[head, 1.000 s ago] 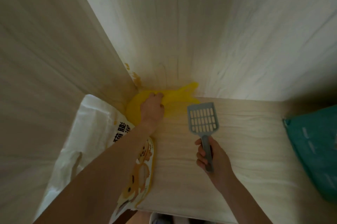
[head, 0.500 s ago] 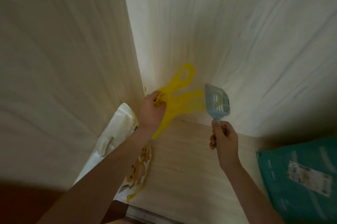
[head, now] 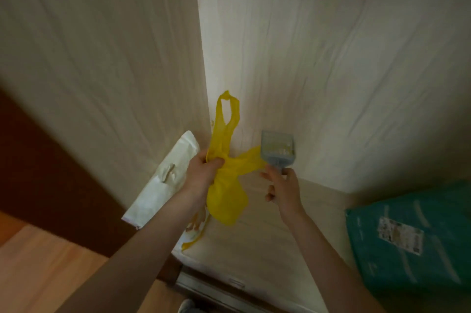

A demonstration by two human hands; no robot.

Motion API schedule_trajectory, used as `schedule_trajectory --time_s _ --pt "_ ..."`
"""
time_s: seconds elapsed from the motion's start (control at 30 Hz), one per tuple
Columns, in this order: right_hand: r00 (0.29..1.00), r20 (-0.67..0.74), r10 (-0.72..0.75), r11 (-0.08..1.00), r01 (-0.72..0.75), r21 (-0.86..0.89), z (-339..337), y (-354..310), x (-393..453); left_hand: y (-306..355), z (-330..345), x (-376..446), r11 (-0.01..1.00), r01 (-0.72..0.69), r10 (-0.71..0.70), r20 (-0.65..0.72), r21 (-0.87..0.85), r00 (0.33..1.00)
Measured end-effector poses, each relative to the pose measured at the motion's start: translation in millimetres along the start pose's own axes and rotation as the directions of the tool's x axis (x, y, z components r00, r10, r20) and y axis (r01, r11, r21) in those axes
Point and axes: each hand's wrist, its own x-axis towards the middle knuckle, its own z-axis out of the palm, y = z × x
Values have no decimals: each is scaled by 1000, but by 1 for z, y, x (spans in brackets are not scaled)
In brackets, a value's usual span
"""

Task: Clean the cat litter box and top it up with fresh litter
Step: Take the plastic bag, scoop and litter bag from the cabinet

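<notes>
Now, left hand clutches the yellow bag, right hand grips the scoop, both above a pale wood shelf cornered by matching panels; litter sack left, teal package right.

A teal package with a white label lies at the right on the pale wood shelf. Pale panels rise behind. Orange floor shows lower left, with what may be a shoe at the bottom edge.

Head view, seemingly close, facing down.
</notes>
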Motion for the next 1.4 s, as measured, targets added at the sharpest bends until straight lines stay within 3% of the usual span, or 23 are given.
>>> schedule_trajectory --time_s 0.17,0.3,0.37,0.5,0.6,0.67,0.77,0.83,1.0,1.2,1.3,1.4 --pt "989 134 69 996 -60 -72 20 11 -33 -20 11 -35 991 115 -123 123 63 985" --pt "989 146 22 985 4 -174 24 14 -47 -22 13 -51 962 255 -231 204 -99 951" --pt "991 130 -12 982 37 -186 21 13 -49 -19 7 -53 959 258 -222 254 -118 941" --pt "994 107 -15 989 30 -143 14 4 -50 -12 -20 -52 994 99 -91 182 -35 979" --pt "989 143 27 995 -14 -97 8 -7 -51 -12 -44 -50 981 -104 90 90 163 992" --pt "981 186 54 998 -47 -43 7 -15 -53 -14 -51 -52 946 -157 112 168 283 979" --pt "957 280 76 996 -84 18 6 -24 -58 -17 -44 -60 967 -161 62 432 198 900" --pt "933 346 97 994 -108 13 6 -29 -62 -22 -39 -62 986 -81 0 480 148 878" --pt "940 334 68 996 -42 -85 1 -30 -67 -27 -34 -67 991 106 -125 325 77 938" --pt "978 208 -26 993 49 -109 -14 -19 -73 -31 -37 -82 995 99 -100 96 13 990" --pt "983 163 -90 983 113 -143 -22 -10 -76 -39 -46 -90 992 43 -40 -29 118 999" --pt "971 220 -96 980 131 -150 -27 0 -88 -51 -58 -103 958 26 3 -102 285 995"
